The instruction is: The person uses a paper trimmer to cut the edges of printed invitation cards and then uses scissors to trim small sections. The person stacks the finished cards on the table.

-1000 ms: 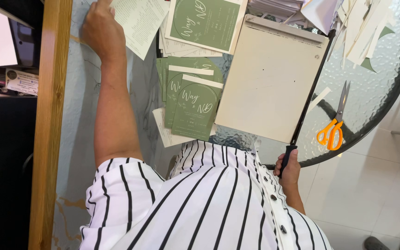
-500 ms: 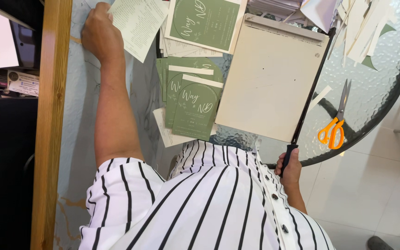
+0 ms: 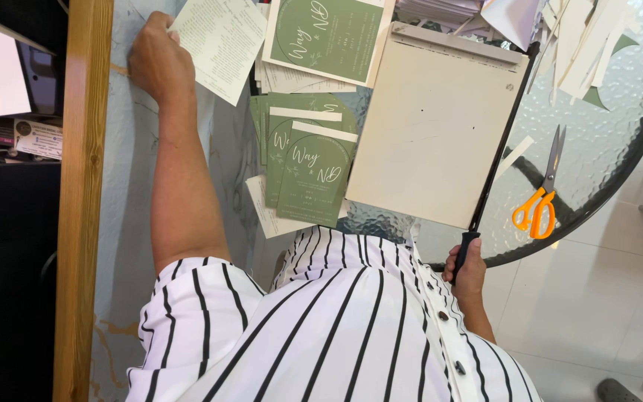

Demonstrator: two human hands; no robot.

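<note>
left hand [image 3: 159, 63]: stretched way out over the pale marbled counter [image 3: 124, 223], grip pinched shut on the corner of a cream printed sheet [image 3: 221, 41]. The sheet fans out from the fingers toward the cutter side and lies tilted.
right hand [image 3: 469, 269]: down at the near edge of the round glass table [image 3: 604, 149], grip wrapped tight round the black handle [image 3: 464, 249] of the paper cutter's blade arm [image 3: 504, 134]. The arm lies flat along the cutter's right edge.
paper cutter [image 3: 433, 126]: beige board, nothing on its bed, sitting between the two hands. Well apart from the left hand, right up against the right one.
green cards [image 3: 306, 160]: fanned stack just left of the cutter, white strips lying across the top ones, with some white sheets peeking out underneath.
big green card [image 3: 329, 33]: on top of more paper, just beside the cream sheet, at the far corner of the cutter.
scissors [image 3: 539, 201]: orange handles, lying on the glass to the right of the blade arm, near the right hand but not touching it.
offcuts [image 3: 582, 45]: pile of paper strips at the far right of the glass.
shirt [image 3: 321, 327]: white with black stripes, fills the bottom of the view.
</note>
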